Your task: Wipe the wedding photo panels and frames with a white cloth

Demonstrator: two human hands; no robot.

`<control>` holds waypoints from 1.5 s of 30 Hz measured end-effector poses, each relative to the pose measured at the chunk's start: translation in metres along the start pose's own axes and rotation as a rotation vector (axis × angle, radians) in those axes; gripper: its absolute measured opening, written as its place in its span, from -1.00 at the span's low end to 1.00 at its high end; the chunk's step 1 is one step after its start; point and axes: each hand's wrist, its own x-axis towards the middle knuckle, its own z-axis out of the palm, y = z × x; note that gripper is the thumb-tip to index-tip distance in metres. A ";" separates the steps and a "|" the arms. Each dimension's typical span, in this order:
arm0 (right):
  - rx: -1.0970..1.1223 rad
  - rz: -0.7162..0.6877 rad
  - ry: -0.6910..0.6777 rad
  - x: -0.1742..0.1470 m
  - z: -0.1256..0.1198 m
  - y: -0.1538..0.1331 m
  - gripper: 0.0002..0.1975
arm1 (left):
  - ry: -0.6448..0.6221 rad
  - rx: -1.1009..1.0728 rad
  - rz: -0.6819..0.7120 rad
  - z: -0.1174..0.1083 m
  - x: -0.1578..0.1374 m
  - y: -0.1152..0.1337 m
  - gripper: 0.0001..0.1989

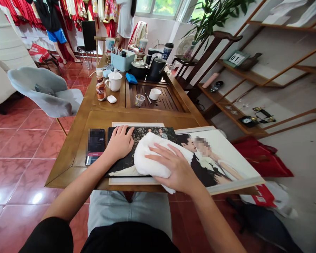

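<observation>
A framed-looking photo panel with a dark picture (126,162) lies at the front edge of the wooden table, a pale frame showing beneath it. My left hand (120,143) rests on its upper left part, palm down, with the fingers slightly bent. On the panel's right half is a bunched white cloth (146,154). My right hand (175,168) presses on this cloth with spread fingers, holding it against the picture. To the right, partly under the cloth and hand, lies a larger photo panel (233,154) of a couple, its corner jutting past the table edge.
A phone (95,147) lies left of the panels. Farther back on the table (105,117) are a bottle (100,86), a lidded white mug (114,80), a small cup (155,93) and a kettle (156,69). Shelves (252,82) stand right; a chair (50,91), left. Two people are behind.
</observation>
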 end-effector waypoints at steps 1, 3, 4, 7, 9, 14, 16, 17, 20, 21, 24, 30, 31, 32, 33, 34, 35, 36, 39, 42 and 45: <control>-0.008 0.019 0.007 0.000 -0.001 0.004 -0.45 | -0.001 0.001 0.000 0.000 0.000 0.000 -0.53; -0.039 0.085 0.040 -0.001 -0.002 0.011 -0.51 | -0.004 0.002 0.000 0.000 0.000 0.000 -0.53; -0.057 0.118 0.061 -0.001 -0.002 0.014 -0.53 | -0.005 0.001 -0.001 0.000 0.000 0.000 -0.53; -0.077 0.118 0.079 -0.001 -0.002 0.008 -0.50 | 0.000 -0.004 -0.001 0.001 0.000 -0.001 -0.53; -0.049 0.043 0.032 -0.002 -0.001 -0.002 -0.45 | 0.010 -0.007 0.003 0.002 -0.001 -0.001 -0.53; -0.050 0.016 -0.011 -0.001 -0.004 -0.013 -0.42 | 0.009 0.000 -0.001 0.002 -0.001 -0.001 -0.53; -0.091 0.064 0.044 0.000 -0.006 -0.012 -0.46 | -0.011 0.001 -0.006 0.001 0.000 -0.001 -0.52; -0.102 0.079 0.065 0.000 -0.008 -0.012 -0.47 | -0.020 0.001 -0.009 0.001 0.000 0.000 -0.52; -0.075 0.083 0.087 -0.004 -0.016 -0.012 -0.43 | -0.033 -0.001 -0.014 0.000 0.000 0.000 -0.52; -0.055 0.091 0.098 -0.006 -0.018 -0.012 -0.43 | -0.035 -0.002 -0.015 0.000 0.000 0.000 -0.52; 0.041 0.165 0.140 -0.013 -0.025 -0.007 -0.58 | -0.029 -0.004 -0.014 0.001 0.000 -0.001 -0.52; 0.122 0.338 0.183 -0.007 -0.027 0.012 -0.68 | -0.006 0.005 0.001 0.001 0.000 -0.001 -0.53; 0.093 0.340 0.169 -0.003 -0.027 0.014 -0.67 | -0.006 0.009 0.000 0.001 0.000 -0.001 -0.53; 0.071 0.338 0.148 0.000 -0.027 0.015 -0.67 | -0.005 0.014 -0.001 0.000 0.000 -0.001 -0.53; 0.062 0.336 0.124 0.003 -0.027 0.016 -0.67 | -0.003 0.017 -0.002 0.000 0.000 -0.001 -0.53; 0.063 0.339 0.095 0.005 -0.027 0.016 -0.68 | 0.002 0.018 -0.003 0.000 0.000 -0.001 -0.53; 0.071 0.345 0.065 0.007 -0.027 0.016 -0.69 | 0.007 0.018 -0.001 0.000 0.000 -0.001 -0.53; 0.079 0.351 0.035 0.009 -0.028 0.017 -0.70 | 0.014 0.016 0.002 0.000 0.000 -0.001 -0.54; 0.066 0.342 -0.027 0.011 -0.030 0.018 -0.75 | 0.028 0.012 0.014 -0.001 0.000 -0.001 -0.54; 0.071 0.293 -0.031 0.012 -0.030 0.020 -0.79 | 0.029 0.010 0.016 -0.001 0.000 -0.001 -0.54; 0.096 0.292 0.032 0.013 -0.028 0.021 -0.82 | 0.030 0.007 0.012 0.001 0.000 -0.001 -0.54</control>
